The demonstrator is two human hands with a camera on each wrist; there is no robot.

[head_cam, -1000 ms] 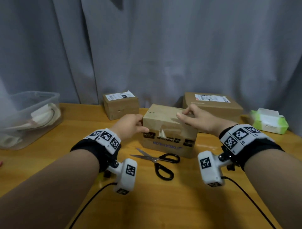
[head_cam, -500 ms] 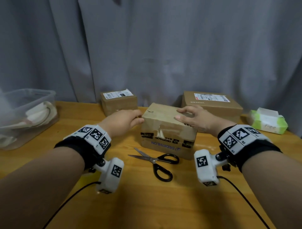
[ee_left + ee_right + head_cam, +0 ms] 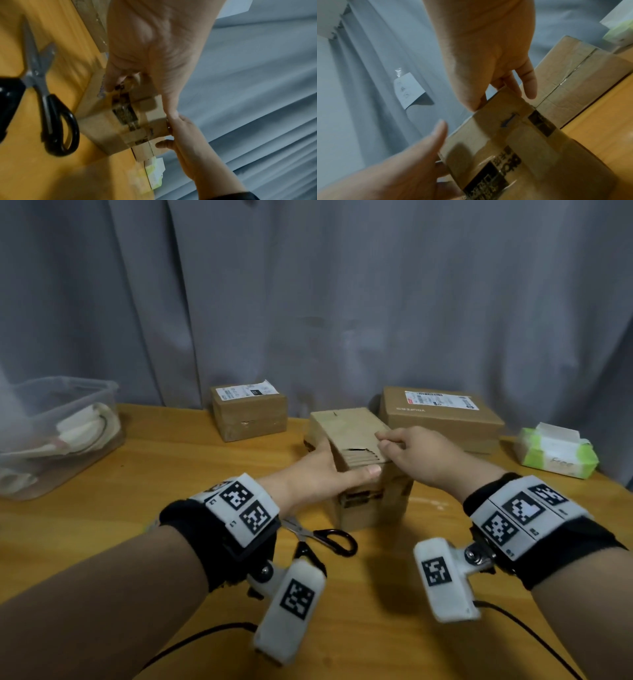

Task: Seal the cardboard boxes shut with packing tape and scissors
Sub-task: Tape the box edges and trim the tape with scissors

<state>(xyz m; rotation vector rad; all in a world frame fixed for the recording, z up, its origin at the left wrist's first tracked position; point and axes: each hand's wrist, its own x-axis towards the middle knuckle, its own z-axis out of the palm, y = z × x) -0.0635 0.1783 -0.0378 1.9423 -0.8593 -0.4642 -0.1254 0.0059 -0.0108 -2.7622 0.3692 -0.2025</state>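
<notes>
The worn middle cardboard box (image 3: pixel 356 424) stands on the wooden table (image 3: pixel 171 474) with a short end toward me. My left hand (image 3: pixel 329 467) holds its left side, thumb laid across the near end. Gripping the top right edge is my right hand (image 3: pixel 394 445), fingers curled over the top. Both hands show on the box (image 3: pixel 102 129) in the left wrist view; the right wrist view has the box (image 3: pixel 505 135) under the right hand (image 3: pixel 488 60). Black-handled scissors (image 3: pixel 329 539) lie shut just in front of the box, partly behind my left wrist. No tape roll is in view.
A small labelled box (image 3: pixel 248 412) stands at the back left and a wider labelled box (image 3: pixel 442 416) at the back right. A green-and-white tissue pack (image 3: pixel 555 453) lies far right. A clear plastic bin (image 3: pixel 58 433) sits at the left edge. Grey curtain behind.
Both hands have turned the middle box from broadside to end-on. My left hand slid from the left end round to the near face; the right stayed on the top.
</notes>
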